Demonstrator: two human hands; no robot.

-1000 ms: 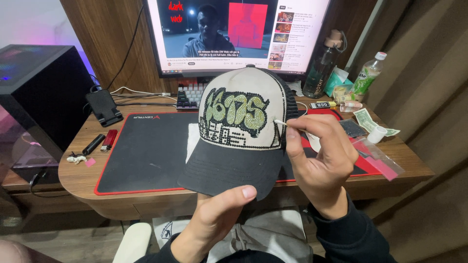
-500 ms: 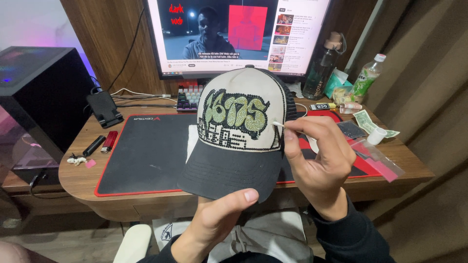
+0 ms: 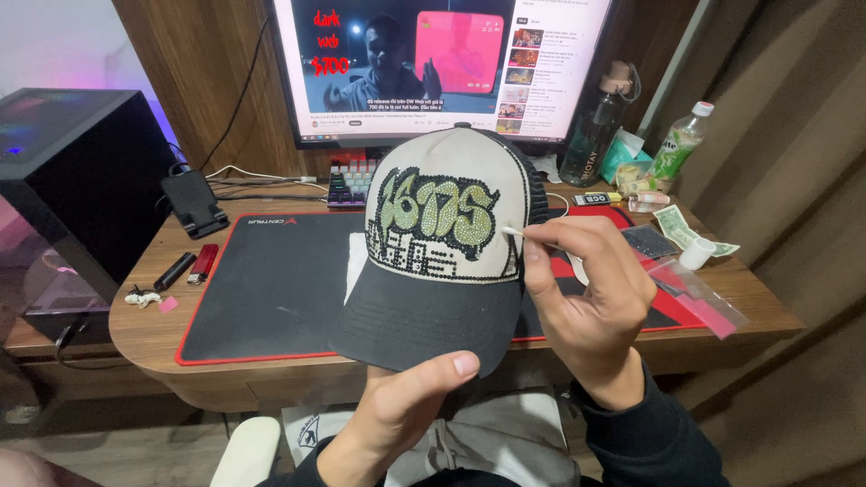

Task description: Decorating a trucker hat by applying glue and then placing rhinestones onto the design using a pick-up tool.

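Holding the cap [image 3: 446, 261] by its brim, left hand [image 3: 397, 410] should stay steady while right hand [image 3: 586, 293], grip pinched on the thin white stick [image 3: 516, 233], dabs lightly at the rhinestone edge.

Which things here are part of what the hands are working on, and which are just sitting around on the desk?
In use:
- cap, brim held by the left hand
- thin white stick, pinched in the right hand, tip at the cap's rhinestone design

Lying about:
- lighters
- phone stand
- keyboard
- two bottles
- banknote
- plastic bag
- monitor
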